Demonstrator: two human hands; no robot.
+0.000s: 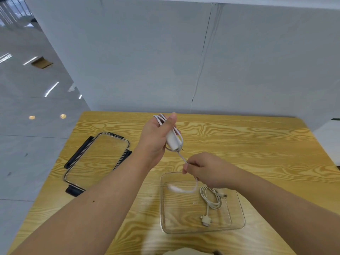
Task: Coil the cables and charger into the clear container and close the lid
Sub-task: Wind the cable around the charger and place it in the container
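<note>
My left hand (156, 138) is raised above the table and grips a white charger (172, 141) with loops of its white cable wound around it. My right hand (211, 170) pinches the loose stretch of that cable (183, 159) just below the charger, over the clear container (163, 199). The cable's free end (181, 189) trails blurred down into the container. A coiled white cable (211, 199) with a multi-plug end lies inside the container on its right side. The clear lid (95, 161) with black latches lies flat on the table to the left.
The wooden table (257, 144) stands against white wall panels (184, 61). Its left edge drops to a glossy grey floor (27, 144). A pale object (184, 252) shows at the bottom edge of the view.
</note>
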